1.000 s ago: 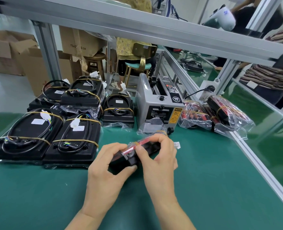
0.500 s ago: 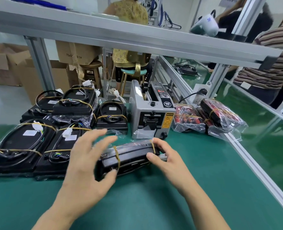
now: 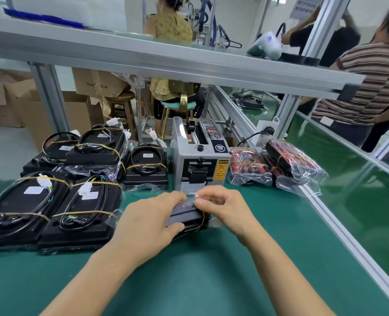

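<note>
A black plastic unit (image 3: 186, 216) in a clear bag, with a yellow rubber band around it, lies on the green mat (image 3: 189, 281) in front of me. My left hand (image 3: 148, 226) grips its left end, thumb on the near side and fingers over the top. My right hand (image 3: 225, 207) holds its right end, with the fingertips pinching the clear film at the top edge. Much of the unit is hidden under both hands.
A grey tape dispenser (image 3: 200, 156) stands just behind the hands. Several bagged black units with coiled cables (image 3: 52, 206) lie to the left. Bagged red-and-black units (image 3: 277, 165) lie to the right by the aluminium rail (image 3: 348, 242). People work at benches behind.
The unit was turned from its red side to its black side and laid on the mat. My left hand came down over its left end; my right hand moved to its top edge.
</note>
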Tool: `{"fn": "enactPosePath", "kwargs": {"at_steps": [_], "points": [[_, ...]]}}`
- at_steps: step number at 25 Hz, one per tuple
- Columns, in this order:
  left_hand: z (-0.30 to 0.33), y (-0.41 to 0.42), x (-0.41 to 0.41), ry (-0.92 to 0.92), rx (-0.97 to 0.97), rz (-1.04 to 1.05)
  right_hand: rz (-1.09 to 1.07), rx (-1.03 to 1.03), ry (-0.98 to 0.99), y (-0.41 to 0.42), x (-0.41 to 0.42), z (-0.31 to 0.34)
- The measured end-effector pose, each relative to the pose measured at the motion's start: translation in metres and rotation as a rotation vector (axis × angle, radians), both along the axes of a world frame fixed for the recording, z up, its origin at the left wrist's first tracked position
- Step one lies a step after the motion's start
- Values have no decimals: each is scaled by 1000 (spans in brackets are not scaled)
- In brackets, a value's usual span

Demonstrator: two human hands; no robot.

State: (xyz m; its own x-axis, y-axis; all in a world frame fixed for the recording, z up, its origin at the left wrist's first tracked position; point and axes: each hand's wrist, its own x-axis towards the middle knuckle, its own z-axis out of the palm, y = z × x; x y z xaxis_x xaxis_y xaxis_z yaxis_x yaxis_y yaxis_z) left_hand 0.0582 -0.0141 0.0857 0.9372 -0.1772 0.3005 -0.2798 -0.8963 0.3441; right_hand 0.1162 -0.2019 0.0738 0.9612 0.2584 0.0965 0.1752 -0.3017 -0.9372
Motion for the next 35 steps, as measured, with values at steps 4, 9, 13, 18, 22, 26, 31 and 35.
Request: {"fn": "enactPosePath", "kwargs": {"at_steps": [4, 9, 13, 18, 22, 26, 31, 35], "points": [[0, 4, 1, 19, -18, 4, 210, -99, -64, -7, 9, 15], [2, 5, 10, 78, -121, 38, 349, -369, -342, -9, 19, 28], [8, 2, 23, 158, -212, 140, 310, -609, -639, 0, 15, 21], [9, -9, 24, 38, -132, 240, 219, -534, -361, 10, 11, 14], [3, -2, 13, -30, -92, 40, 164, -398, -42, 23, 27, 19], [-2, 5, 7, 64, 187, 38, -23, -118, 184, 22, 31, -2], [0, 4, 8, -12, 130, 85, -518, 200, 177, 16, 46, -7], [-1, -3, 3, 31, 139, 47, -591, 288, 265, 29, 62, -6]]}}
